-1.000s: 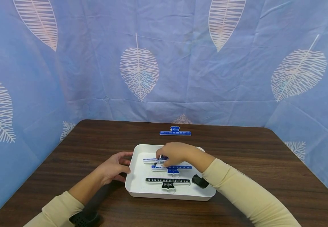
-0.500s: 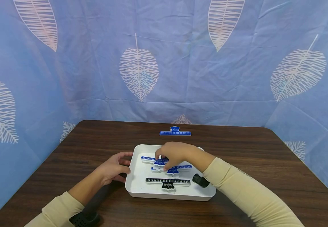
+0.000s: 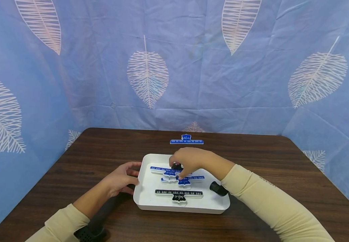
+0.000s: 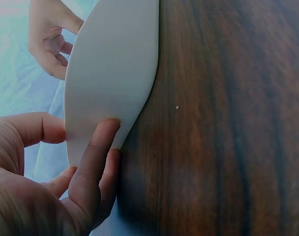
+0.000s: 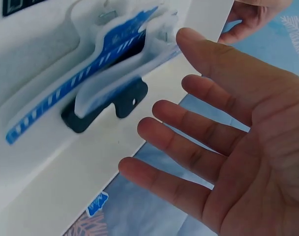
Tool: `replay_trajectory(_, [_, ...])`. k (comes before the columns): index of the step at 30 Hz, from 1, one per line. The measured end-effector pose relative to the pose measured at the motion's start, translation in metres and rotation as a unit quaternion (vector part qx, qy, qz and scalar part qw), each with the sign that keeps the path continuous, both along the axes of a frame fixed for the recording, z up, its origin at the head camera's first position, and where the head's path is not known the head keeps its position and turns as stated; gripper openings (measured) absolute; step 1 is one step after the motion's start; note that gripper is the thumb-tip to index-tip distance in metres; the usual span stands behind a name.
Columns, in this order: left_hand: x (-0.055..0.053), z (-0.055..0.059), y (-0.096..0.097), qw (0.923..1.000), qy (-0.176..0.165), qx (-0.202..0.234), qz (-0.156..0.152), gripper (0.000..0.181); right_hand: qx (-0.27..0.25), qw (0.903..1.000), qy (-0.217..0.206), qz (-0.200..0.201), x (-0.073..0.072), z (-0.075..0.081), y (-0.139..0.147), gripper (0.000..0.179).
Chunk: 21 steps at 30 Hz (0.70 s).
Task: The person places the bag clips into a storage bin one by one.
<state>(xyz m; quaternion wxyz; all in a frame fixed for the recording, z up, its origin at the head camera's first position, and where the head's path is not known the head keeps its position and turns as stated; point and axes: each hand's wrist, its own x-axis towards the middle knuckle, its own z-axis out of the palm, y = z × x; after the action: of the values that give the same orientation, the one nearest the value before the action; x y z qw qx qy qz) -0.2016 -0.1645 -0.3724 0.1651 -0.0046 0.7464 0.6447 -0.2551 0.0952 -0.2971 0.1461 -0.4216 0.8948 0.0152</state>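
My left hand (image 3: 120,178) touches the left end of a white tray (image 3: 144,198), fingertips at its rim and outer wall. Inside the tray, the right hand (image 3: 192,160) hovers over two blue clips with piano-key patterns. The right wrist view shows its fingers spread and holding nothing. The upper blue clip (image 3: 160,169) overlaps the lower blue clip (image 3: 197,177). A black piece (image 5: 132,101) shows from beneath the blue clips in the right wrist view. Nearer the tray's front lies a black piano-key clip (image 3: 178,193).
Behind the tray, another blue clip (image 3: 186,142) lies on the dark wooden table (image 3: 117,144). A blue curtain (image 3: 180,84) with white leaves surrounds the table's far sides. A black strap (image 3: 218,189) is on the right wrist.
The upper blue clip was turned to lie flat, face up, beside the lower one. My right hand has released it and shifted slightly right and up. The left hand stays put.
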Motion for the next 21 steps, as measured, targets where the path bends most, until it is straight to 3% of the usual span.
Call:
replay_trajectory(11, [0.000, 0.002, 0.000, 1.0000, -0.004, -0.002, -0.001, 0.077, -0.051, 0.9987, -0.006, -0.006, -0.007, 0.013, 0.029, 0.042])
replay_trajectory(21, [-0.002, 0.001, 0.000, 0.9999, -0.005, -0.008, 0.005, 0.075, -0.105, 0.9924, 0.064, 0.006, -0.015, 0.019, 0.058, 0.035])
